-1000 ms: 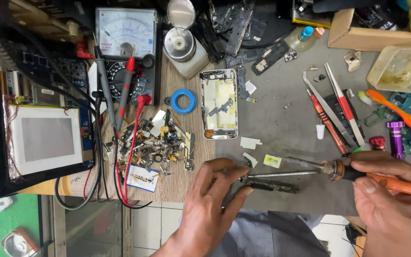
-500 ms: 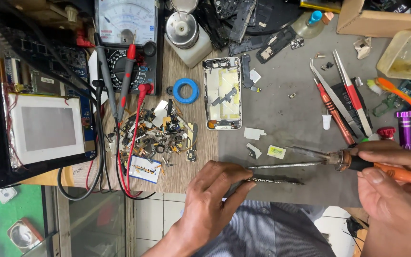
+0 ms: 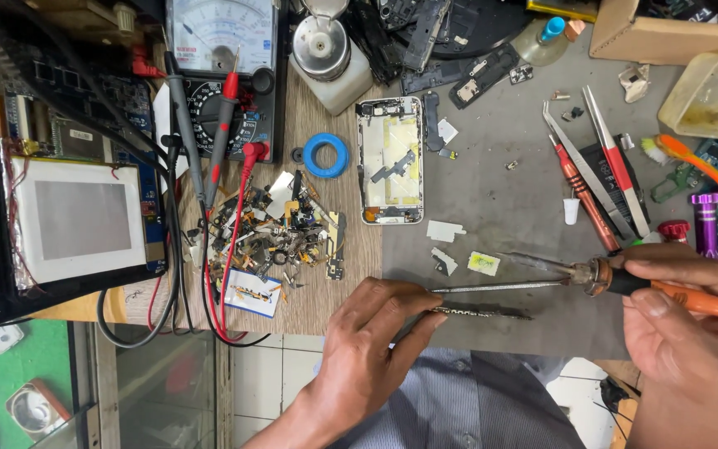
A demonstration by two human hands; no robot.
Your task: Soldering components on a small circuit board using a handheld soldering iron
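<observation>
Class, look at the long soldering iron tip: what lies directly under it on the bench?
Under the soldering iron tip lies a thin dark strip on the grey mat. The left hand covers the strip's near end.

An orange-handled soldering iron, a blue tape ring, a purple cylinder, a grey mat.

Soldering iron: orange handle, black collar, brownish metal barrel, long thin grey tip. Lies nearly level at lower right of frame, handle to right, tip pointing left toward lower centre. Handle gripped at black collar and orange part. Tip end just above strip, whether touching cannot tell.

Strip: narrow, dark, speckled piece, lying flat on grey mat at lower centre, parallel to iron's tip and just below it. Left end pinned under fingertips, right end free.
</observation>
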